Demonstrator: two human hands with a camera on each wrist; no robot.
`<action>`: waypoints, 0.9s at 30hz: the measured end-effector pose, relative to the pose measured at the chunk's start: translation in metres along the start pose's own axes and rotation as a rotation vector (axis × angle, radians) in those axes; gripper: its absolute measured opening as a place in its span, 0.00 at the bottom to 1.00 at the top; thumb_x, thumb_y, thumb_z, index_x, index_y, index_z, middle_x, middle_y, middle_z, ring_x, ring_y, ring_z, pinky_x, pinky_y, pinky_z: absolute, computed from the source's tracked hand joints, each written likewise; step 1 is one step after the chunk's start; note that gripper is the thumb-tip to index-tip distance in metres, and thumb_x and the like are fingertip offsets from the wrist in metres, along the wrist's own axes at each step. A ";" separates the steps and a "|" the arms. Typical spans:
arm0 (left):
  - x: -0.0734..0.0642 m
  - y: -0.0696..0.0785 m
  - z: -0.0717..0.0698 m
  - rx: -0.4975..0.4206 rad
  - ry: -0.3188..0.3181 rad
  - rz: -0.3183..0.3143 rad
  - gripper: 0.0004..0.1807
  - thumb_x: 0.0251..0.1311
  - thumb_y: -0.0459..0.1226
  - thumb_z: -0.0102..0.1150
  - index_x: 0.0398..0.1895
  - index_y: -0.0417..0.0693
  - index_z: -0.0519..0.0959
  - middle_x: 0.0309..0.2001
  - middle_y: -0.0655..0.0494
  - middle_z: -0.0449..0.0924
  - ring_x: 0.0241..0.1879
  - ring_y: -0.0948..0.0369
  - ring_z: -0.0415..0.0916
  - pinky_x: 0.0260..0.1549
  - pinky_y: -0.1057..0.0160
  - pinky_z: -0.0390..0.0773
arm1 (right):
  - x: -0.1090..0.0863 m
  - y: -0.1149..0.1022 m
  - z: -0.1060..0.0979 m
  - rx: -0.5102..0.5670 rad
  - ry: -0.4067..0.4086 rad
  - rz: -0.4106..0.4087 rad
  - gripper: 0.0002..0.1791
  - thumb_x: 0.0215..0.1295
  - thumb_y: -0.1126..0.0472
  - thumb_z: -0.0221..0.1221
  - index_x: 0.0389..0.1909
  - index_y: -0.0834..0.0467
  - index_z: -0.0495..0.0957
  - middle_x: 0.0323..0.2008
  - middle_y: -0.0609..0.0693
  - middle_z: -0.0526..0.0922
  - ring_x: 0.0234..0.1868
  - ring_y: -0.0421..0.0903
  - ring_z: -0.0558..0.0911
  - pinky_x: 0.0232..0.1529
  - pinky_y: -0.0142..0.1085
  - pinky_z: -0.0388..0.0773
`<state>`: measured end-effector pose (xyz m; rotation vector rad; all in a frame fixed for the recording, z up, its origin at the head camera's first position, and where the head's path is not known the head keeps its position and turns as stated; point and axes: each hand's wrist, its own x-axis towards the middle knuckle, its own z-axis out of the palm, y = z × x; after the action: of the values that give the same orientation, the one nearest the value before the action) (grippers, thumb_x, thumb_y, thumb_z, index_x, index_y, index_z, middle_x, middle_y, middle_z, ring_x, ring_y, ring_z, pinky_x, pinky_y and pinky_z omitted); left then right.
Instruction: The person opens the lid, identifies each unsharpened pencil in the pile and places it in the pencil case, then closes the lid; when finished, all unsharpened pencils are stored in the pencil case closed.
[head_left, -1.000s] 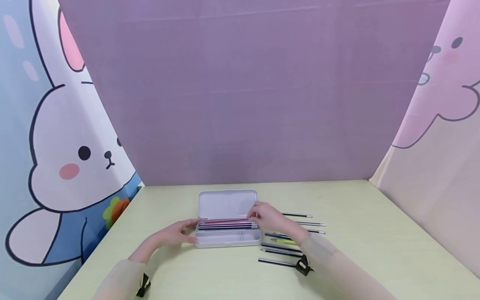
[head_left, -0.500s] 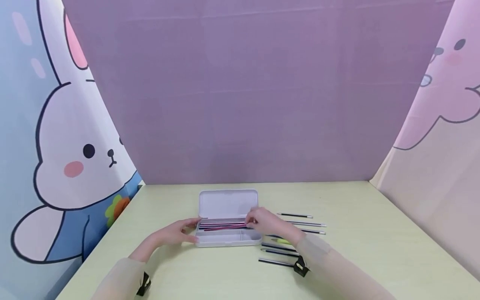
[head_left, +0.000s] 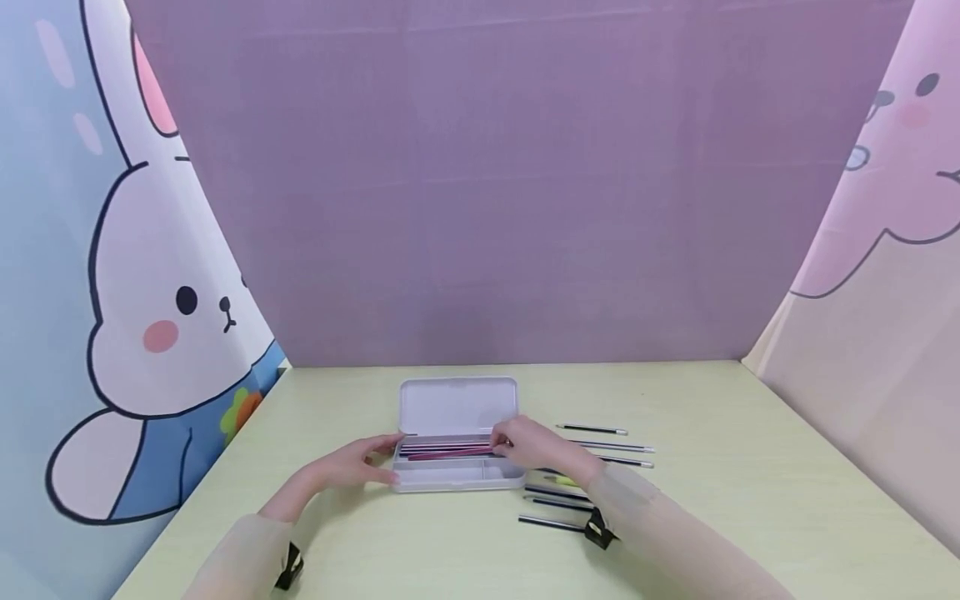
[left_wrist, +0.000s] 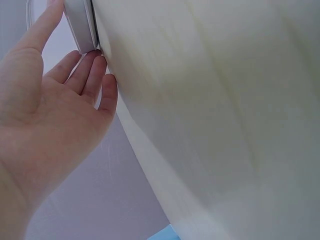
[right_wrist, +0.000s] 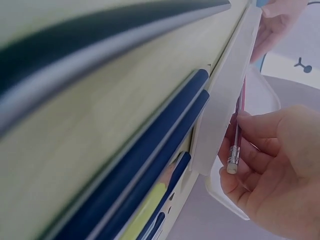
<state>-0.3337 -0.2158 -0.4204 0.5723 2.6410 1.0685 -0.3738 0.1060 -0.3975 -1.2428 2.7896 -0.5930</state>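
Observation:
An open white pencil case point(head_left: 438, 477) lies on the table, its lid raised at the back. Several pencils lie in the long rear compartment; the two front compartments hold nothing. My left hand point(head_left: 348, 465) holds the case's left end, thumb at the front corner and fingers at the back, as the left wrist view point(left_wrist: 65, 107) of that hand also shows. My right hand point(head_left: 528, 443) pinches a red pencil point(head_left: 450, 454) near its eraser end, slanting over the other pencils in the case. In the right wrist view its white eraser point(right_wrist: 232, 167) sticks out past the thumb and fingers.
Right of the case lie several dark pencils point(head_left: 592, 429), roughly parallel, some partly under the right forearm. Among them is a yellow-green pen-like item point(head_left: 562, 481). A purple backdrop point(head_left: 480, 208) rises behind the table point(head_left: 420, 550), with printed cartoon curtains at both sides.
My right hand has come slightly left and toward me, bringing the red pencil from the compartment's back edge to its front side. The left hand stays on the case.

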 end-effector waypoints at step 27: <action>0.001 0.001 0.002 0.006 0.010 0.008 0.42 0.55 0.45 0.64 0.69 0.40 0.58 0.67 0.37 0.61 0.63 0.42 0.62 0.60 0.38 0.61 | 0.008 -0.006 0.009 -0.137 0.097 -0.006 0.05 0.55 0.64 0.65 0.24 0.56 0.79 0.24 0.45 0.76 0.25 0.36 0.70 0.28 0.27 0.69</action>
<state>-0.3337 -0.2134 -0.4218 0.5806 2.6540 1.0683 -0.3738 0.0936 -0.4025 -1.2790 2.9524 -0.4827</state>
